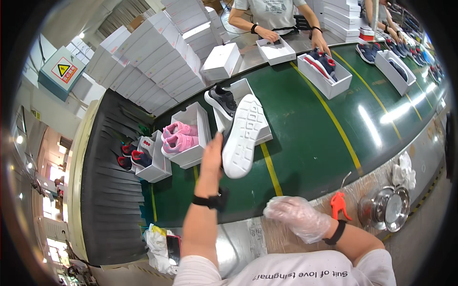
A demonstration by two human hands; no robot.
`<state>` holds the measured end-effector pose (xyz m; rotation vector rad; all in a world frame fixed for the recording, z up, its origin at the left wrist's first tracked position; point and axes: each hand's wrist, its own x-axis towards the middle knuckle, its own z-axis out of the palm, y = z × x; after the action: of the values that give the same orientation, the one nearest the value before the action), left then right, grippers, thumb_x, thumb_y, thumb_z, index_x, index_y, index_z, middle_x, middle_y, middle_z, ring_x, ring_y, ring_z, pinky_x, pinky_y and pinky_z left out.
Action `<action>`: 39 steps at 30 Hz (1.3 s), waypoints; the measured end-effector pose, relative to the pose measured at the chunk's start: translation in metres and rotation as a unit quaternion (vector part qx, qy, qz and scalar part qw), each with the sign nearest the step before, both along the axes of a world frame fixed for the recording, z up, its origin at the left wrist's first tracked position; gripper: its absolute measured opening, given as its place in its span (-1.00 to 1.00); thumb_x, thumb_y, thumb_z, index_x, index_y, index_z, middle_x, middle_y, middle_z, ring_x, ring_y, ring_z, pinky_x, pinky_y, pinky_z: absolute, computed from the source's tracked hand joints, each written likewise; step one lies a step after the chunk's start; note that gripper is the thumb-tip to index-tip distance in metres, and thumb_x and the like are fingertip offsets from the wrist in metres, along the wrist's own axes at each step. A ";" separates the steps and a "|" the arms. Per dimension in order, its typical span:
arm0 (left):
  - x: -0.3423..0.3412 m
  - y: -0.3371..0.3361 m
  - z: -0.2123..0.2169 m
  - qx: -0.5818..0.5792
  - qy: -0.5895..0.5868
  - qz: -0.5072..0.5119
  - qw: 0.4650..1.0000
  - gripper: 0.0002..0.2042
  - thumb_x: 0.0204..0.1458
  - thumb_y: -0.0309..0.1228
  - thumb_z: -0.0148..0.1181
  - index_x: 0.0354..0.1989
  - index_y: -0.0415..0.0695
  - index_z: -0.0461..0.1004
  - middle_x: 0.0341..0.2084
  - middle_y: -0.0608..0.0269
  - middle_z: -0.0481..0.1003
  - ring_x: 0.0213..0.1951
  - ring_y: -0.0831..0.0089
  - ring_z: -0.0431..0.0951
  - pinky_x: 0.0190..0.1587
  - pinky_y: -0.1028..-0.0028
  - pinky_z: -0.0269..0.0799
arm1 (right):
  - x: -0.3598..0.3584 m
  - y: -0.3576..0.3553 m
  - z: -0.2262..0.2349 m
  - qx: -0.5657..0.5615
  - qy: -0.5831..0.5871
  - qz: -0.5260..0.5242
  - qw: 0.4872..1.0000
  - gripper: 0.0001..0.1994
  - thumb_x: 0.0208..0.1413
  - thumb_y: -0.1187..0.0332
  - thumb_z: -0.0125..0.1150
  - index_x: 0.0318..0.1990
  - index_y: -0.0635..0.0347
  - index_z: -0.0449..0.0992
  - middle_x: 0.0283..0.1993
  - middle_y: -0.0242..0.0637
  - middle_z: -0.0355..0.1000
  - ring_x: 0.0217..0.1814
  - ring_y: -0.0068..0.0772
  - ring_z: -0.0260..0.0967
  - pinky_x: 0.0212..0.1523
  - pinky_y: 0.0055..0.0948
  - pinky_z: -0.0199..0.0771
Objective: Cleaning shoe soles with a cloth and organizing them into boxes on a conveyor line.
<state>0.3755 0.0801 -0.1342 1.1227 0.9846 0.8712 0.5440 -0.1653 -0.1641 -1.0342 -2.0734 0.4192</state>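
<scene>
My left hand [213, 155] grips a dark sneaker [242, 138] with a thick white sole, held tilted above the green conveyor belt with its sole turned toward me. Behind it is an open white shoebox [265, 135], partly hidden by that sneaker. The other sneaker, black and grey [222, 101] with a white sole, rests at the left side of this box. My right hand [298, 218], in a loose clear plastic glove, hovers by the belt's near edge. Its fingers look loosely stretched, and nothing shows in them.
Left along the belt [305, 167] are boxes with pink sneakers [180, 138] and dark red-lined shoes [141, 158], before a black strip curtain [112, 190]. Opposite, a co-worker [274, 19] handles boxes. A red air gun [339, 205] and metal bowls [384, 208] lie near right.
</scene>
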 end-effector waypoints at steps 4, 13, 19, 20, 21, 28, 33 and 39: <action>0.024 0.063 0.051 0.484 0.439 -0.022 0.757 -0.63 -0.02 -0.08 0.20 -0.44 -0.21 0.46 -0.53 0.07 0.52 -0.45 0.20 0.52 -0.30 0.27 0.37 | 0.027 0.003 -0.017 0.000 -0.010 -0.113 0.994 -0.56 -0.30 0.59 0.14 -0.10 0.21 0.44 -0.14 -0.16 0.39 -0.01 -0.10 0.34 0.01 -0.22 0.38; 0.073 0.124 -0.004 0.437 0.580 -0.319 0.609 -0.70 -0.06 -0.15 0.21 -0.40 -0.18 0.49 -0.45 -0.04 0.51 -0.32 0.04 0.52 -0.22 0.21 0.42 | 0.042 0.016 -0.054 -0.079 0.005 -0.122 0.989 -0.59 -0.19 0.60 0.11 -0.07 0.16 0.46 -0.09 -0.20 0.40 -0.02 -0.09 0.35 -0.02 -0.22 0.40; 0.085 0.226 -0.008 0.554 0.666 -0.136 0.481 -0.68 -0.01 -0.35 0.11 -0.07 -0.16 0.38 -0.05 0.09 0.41 0.18 0.16 0.24 0.17 0.17 0.10 | 0.053 0.009 -0.075 -0.100 0.014 -0.158 0.982 -0.60 -0.20 0.61 0.17 -0.10 0.13 0.48 -0.12 -0.22 0.43 -0.04 -0.09 0.37 -0.03 -0.21 0.39; 0.079 0.236 -0.019 0.553 0.667 -0.134 0.481 -0.68 -0.01 -0.35 0.11 -0.07 -0.16 0.38 -0.05 0.09 0.41 0.18 0.16 0.24 0.17 0.17 0.10 | 0.054 0.012 -0.079 -0.108 0.021 -0.166 0.980 -0.62 -0.19 0.61 0.17 -0.12 0.12 0.49 -0.13 -0.20 0.44 -0.05 -0.07 0.38 -0.02 -0.18 0.37; 0.072 0.245 -0.030 0.534 0.716 -0.142 0.427 -0.66 -0.01 -0.36 0.09 -0.04 -0.16 0.37 -0.03 0.08 0.40 0.21 0.14 0.20 0.21 0.13 0.03 | 0.052 0.015 -0.073 -0.120 0.020 -0.169 0.978 -0.63 -0.19 0.61 0.17 -0.13 0.13 0.49 -0.14 -0.21 0.45 -0.05 -0.08 0.38 -0.02 -0.19 0.37; 0.072 0.223 -0.007 0.535 0.767 -0.127 0.331 -0.76 -0.10 -0.27 0.20 -0.26 -0.08 0.54 -0.20 0.23 0.51 0.15 0.20 0.23 0.31 0.19 -0.17 | 0.053 0.015 -0.076 -0.134 0.021 -0.187 0.973 -0.65 -0.17 0.59 0.17 -0.14 0.13 0.50 -0.14 -0.23 0.44 -0.04 -0.09 0.37 -0.02 -0.20 0.37; 0.037 0.177 0.061 0.678 0.613 -0.024 0.405 -0.64 -0.09 -0.20 0.22 -0.19 -0.20 0.43 -0.37 0.20 0.49 -0.08 0.22 0.35 0.14 0.28 0.05 | 0.057 0.015 -0.066 -0.049 0.017 -0.194 0.980 -0.61 -0.19 0.61 0.22 -0.11 0.13 0.50 -0.13 -0.25 0.43 -0.05 -0.12 0.38 -0.04 -0.24 0.41; 0.003 0.078 0.022 0.256 0.237 0.028 0.937 -0.54 0.13 -0.05 0.04 -0.16 -0.31 0.41 -0.44 0.08 0.52 -0.38 0.15 0.50 -0.29 0.28 0.42 | 0.058 0.036 0.002 0.102 0.076 -0.311 0.942 -0.74 -0.04 0.59 0.18 -0.15 0.14 0.47 -0.10 -0.13 0.46 -0.04 -0.06 0.39 -0.10 -0.23 0.45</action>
<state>0.3786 0.1578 -0.1125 1.8161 1.2201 0.9521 0.6017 -0.1298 -0.1622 -1.4021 -1.5069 -0.0400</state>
